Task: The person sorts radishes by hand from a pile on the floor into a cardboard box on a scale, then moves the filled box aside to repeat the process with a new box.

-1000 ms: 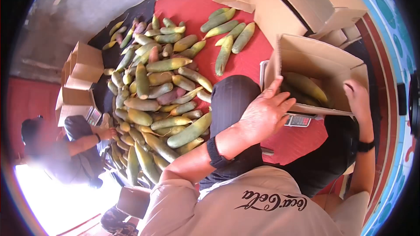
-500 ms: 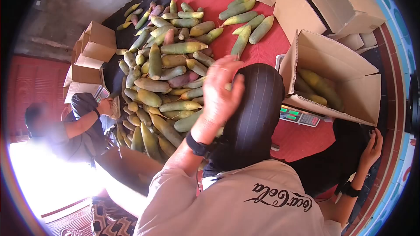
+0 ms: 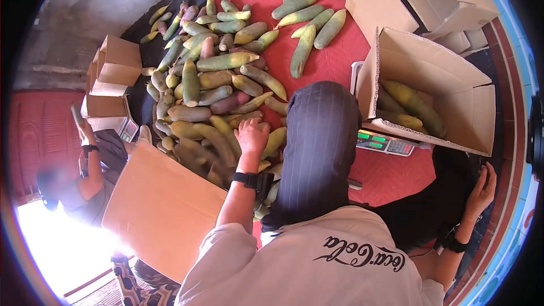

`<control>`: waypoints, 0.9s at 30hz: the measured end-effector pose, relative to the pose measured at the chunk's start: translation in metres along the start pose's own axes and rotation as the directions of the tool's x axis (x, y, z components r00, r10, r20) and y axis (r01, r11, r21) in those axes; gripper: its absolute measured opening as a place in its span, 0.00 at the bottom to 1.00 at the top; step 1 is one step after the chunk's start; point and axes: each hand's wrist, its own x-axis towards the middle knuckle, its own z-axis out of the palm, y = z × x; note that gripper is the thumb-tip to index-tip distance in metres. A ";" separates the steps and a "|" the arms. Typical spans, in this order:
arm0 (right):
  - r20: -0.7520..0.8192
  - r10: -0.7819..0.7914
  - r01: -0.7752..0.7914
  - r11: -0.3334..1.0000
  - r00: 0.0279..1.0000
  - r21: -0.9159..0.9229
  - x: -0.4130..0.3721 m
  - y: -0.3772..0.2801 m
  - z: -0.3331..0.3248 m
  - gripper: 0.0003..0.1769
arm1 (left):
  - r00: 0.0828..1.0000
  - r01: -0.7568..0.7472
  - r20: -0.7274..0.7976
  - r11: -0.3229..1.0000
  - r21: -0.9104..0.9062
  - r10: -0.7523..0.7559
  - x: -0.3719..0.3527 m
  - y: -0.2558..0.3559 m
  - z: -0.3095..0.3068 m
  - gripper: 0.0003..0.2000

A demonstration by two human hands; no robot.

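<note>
My left hand reaches down onto a large pile of green radishes. Its fingers are bent with the thumb apart, touching radishes near the front of the pile; no radish is plainly gripped. Beyond my knee on that side stands an open cardboard box with several green radishes inside. The box sits tilted on a digital scale with lit green displays. My right hand, fingers stretched and empty, is beside my dark trouser leg, below the box's near corner.
Several separate radishes lie on the red mat. Flattened cardboard leans at the top right. At left, a co-worker holds up a radish near smaller boxes. A large cardboard panel stands close to my left arm.
My left hand has moved down and left from beside my knee onto the pile. Some radishes there have shifted. The cardboard panel has swung up; the co-worker's hand has risen with a radish.
</note>
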 end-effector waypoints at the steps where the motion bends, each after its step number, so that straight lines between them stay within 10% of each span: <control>1: -0.003 -0.001 0.001 1.000 1.000 -0.002 0.000 0.001 0.000 0.12 | 0.991 0.037 0.131 0.999 0.038 -0.042 0.002 -0.001 -0.001 0.20; 4: 0.001 0.015 -0.015 1.000 1.000 -0.019 0.000 -0.001 0.000 0.11 | 0.991 -0.073 0.121 0.995 0.069 0.064 -0.003 -0.017 0.019 0.21; 6: 0.011 0.004 -0.004 1.000 1.000 -0.019 0.001 0.000 0.000 0.11 | 0.976 -0.067 0.184 0.965 -0.252 0.116 0.005 -0.031 0.053 0.24; 8: 0.020 -0.003 0.003 0.999 1.000 -0.032 -0.002 0.002 -0.003 0.11 | 0.896 -0.199 0.443 0.873 0.446 -0.022 0.008 -0.004 0.043 0.26; 14: 0.025 0.023 -0.022 1.000 0.999 -0.015 -0.003 0.000 -0.002 0.11 | 0.957 0.021 0.289 0.998 -0.060 -0.003 0.007 -0.043 0.058 0.24; 16: 0.019 0.036 -0.036 0.999 0.999 -0.003 -0.001 0.001 -0.002 0.10 | 0.870 0.200 0.473 0.976 -0.081 -0.139 0.008 -0.014 0.040 0.24; 27: 0.009 0.026 -0.026 1.000 1.000 -0.016 -0.003 -0.003 0.000 0.10 | 0.874 -0.204 0.486 0.922 0.330 0.019 0.008 0.001 -0.018 0.23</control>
